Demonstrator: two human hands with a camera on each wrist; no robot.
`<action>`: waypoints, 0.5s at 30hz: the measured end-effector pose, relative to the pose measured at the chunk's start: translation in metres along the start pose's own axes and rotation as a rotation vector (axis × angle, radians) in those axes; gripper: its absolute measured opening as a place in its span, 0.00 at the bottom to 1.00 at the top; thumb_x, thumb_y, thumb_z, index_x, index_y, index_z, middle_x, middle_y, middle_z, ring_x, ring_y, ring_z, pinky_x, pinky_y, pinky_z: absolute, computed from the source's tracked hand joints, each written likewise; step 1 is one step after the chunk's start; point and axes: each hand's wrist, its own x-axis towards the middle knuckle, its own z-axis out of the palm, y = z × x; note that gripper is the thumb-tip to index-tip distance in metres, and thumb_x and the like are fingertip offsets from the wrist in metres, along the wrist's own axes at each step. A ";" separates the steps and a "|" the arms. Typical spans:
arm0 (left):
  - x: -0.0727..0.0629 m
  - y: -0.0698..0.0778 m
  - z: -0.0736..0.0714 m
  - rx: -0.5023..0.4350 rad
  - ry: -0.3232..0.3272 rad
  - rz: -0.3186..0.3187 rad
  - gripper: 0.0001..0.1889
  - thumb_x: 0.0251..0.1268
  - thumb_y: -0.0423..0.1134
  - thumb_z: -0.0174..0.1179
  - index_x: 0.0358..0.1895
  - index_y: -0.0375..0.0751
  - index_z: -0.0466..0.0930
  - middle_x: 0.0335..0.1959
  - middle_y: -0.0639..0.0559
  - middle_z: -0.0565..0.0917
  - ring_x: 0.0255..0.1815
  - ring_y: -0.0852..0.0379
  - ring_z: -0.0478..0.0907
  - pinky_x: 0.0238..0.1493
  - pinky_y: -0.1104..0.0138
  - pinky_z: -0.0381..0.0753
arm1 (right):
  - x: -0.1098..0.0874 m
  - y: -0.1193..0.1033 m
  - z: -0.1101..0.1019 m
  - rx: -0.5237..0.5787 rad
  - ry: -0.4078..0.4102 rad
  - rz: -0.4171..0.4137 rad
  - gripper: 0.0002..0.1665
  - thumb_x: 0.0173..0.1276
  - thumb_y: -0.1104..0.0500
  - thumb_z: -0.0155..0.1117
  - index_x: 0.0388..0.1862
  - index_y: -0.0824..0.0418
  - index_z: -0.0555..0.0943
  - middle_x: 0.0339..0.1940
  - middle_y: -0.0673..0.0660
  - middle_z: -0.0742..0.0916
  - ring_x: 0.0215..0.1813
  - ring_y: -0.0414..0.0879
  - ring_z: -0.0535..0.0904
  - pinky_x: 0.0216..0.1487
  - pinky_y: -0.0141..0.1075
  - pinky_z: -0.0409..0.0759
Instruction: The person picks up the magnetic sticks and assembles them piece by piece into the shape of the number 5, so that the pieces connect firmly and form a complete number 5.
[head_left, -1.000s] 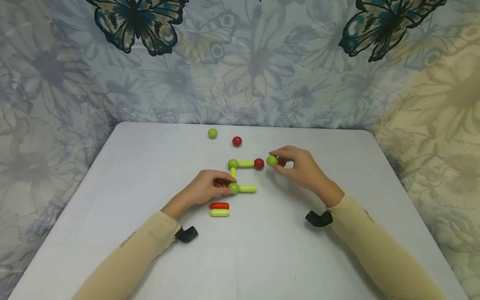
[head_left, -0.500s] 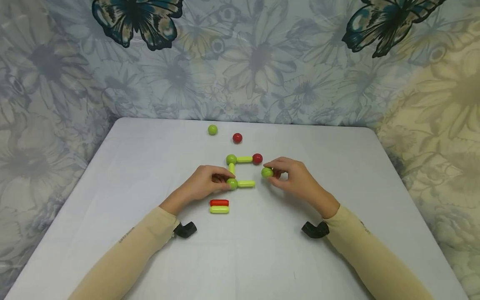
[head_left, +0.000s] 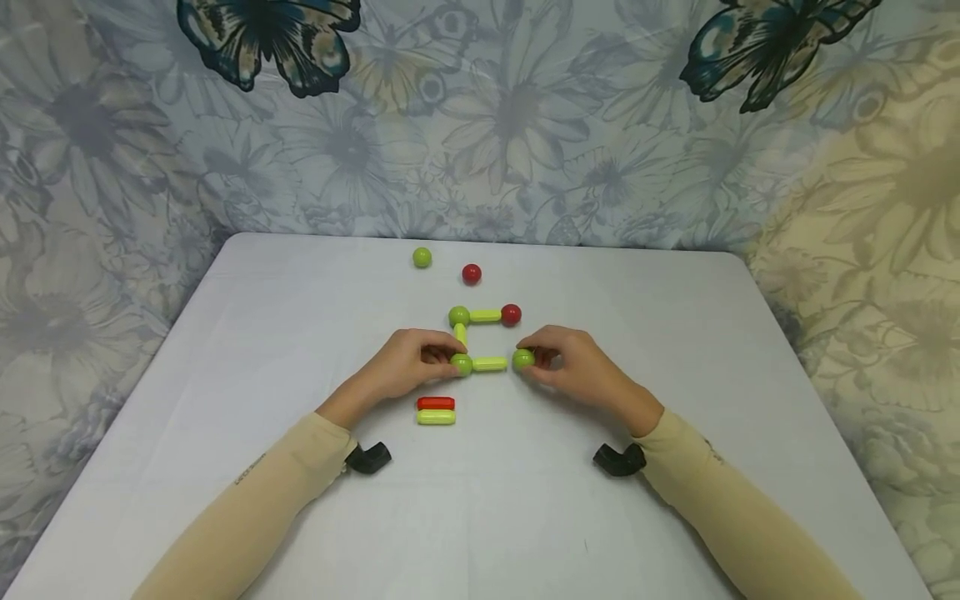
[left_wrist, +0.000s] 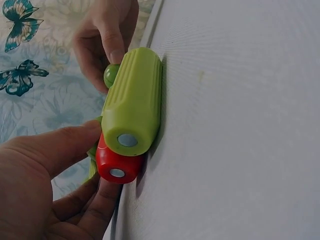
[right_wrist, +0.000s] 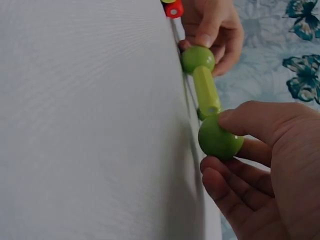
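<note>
My left hand (head_left: 408, 364) pinches the near corner green ball (right_wrist: 198, 60) of a joined shape of balls and rods. From that ball a yellow-green rod (head_left: 490, 364) points right, and another runs back to a second green ball (head_left: 459, 316). A further rod (head_left: 485, 316) there ends in a red ball (head_left: 511, 314). Between thumb and fingers my right hand (head_left: 573, 367) holds a loose green ball (head_left: 523, 359), just off the free end of the near rod. In the right wrist view that rod's end shows a small metallic disc.
In front of the shape, a red rod (head_left: 436, 403) and a yellow-green rod (head_left: 436, 417) lie side by side. Farther back on the white table (head_left: 315, 292) are a green ball (head_left: 422, 257) and a red ball (head_left: 471, 274). A patterned cloth (head_left: 517, 125) hangs behind.
My right hand has brought its green ball nearer and to the left, from beside the red ball to the near rod's end. The left hand keeps its hold on the corner ball.
</note>
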 end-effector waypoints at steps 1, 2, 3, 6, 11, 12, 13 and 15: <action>0.000 0.000 0.000 -0.001 -0.001 0.001 0.15 0.69 0.36 0.77 0.56 0.48 0.92 0.41 0.58 0.87 0.40 0.57 0.83 0.47 0.64 0.84 | 0.000 0.001 0.001 -0.001 -0.001 -0.001 0.18 0.69 0.63 0.80 0.58 0.60 0.90 0.43 0.47 0.88 0.42 0.43 0.82 0.46 0.41 0.85; 0.000 0.000 0.000 -0.002 -0.001 0.002 0.15 0.69 0.36 0.77 0.56 0.49 0.92 0.41 0.58 0.87 0.40 0.57 0.83 0.47 0.64 0.84 | 0.000 0.002 0.002 -0.002 0.001 -0.004 0.18 0.70 0.63 0.80 0.57 0.60 0.90 0.43 0.47 0.88 0.42 0.43 0.82 0.45 0.41 0.84; 0.000 -0.001 0.000 -0.003 -0.002 0.003 0.15 0.69 0.36 0.77 0.56 0.48 0.91 0.41 0.58 0.87 0.41 0.57 0.83 0.47 0.64 0.84 | -0.001 0.003 0.003 -0.003 0.003 -0.009 0.18 0.70 0.63 0.80 0.57 0.60 0.90 0.43 0.47 0.88 0.42 0.43 0.82 0.45 0.41 0.84; 0.000 -0.002 0.001 -0.002 -0.004 0.004 0.15 0.69 0.36 0.77 0.56 0.49 0.91 0.41 0.58 0.87 0.41 0.57 0.83 0.46 0.64 0.84 | -0.002 0.005 0.006 -0.008 0.018 -0.023 0.18 0.69 0.63 0.80 0.57 0.60 0.90 0.43 0.47 0.88 0.42 0.42 0.82 0.44 0.40 0.84; 0.000 -0.002 0.001 -0.002 -0.003 0.004 0.15 0.69 0.36 0.77 0.56 0.50 0.91 0.41 0.58 0.87 0.41 0.56 0.84 0.47 0.63 0.85 | -0.001 0.003 0.008 -0.009 0.032 -0.045 0.19 0.69 0.63 0.81 0.58 0.60 0.90 0.44 0.47 0.88 0.41 0.43 0.82 0.43 0.39 0.84; 0.000 -0.003 0.001 -0.001 -0.002 0.005 0.15 0.69 0.36 0.77 0.56 0.50 0.91 0.41 0.57 0.87 0.41 0.56 0.84 0.47 0.63 0.85 | -0.001 0.003 0.008 -0.009 0.032 -0.048 0.19 0.69 0.63 0.81 0.58 0.59 0.90 0.44 0.47 0.88 0.41 0.43 0.82 0.43 0.39 0.84; 0.000 -0.003 0.001 -0.002 -0.002 0.006 0.15 0.69 0.36 0.77 0.56 0.50 0.91 0.41 0.57 0.87 0.41 0.56 0.84 0.47 0.63 0.85 | -0.001 0.003 0.008 -0.008 0.032 -0.052 0.19 0.69 0.63 0.81 0.58 0.59 0.90 0.44 0.47 0.88 0.41 0.43 0.82 0.43 0.39 0.84; 0.000 -0.003 0.001 -0.003 -0.001 0.008 0.15 0.69 0.36 0.77 0.56 0.49 0.91 0.41 0.58 0.87 0.41 0.56 0.84 0.47 0.63 0.85 | 0.000 0.003 0.008 -0.003 0.031 -0.057 0.20 0.69 0.62 0.81 0.59 0.60 0.90 0.44 0.47 0.88 0.41 0.43 0.82 0.43 0.39 0.84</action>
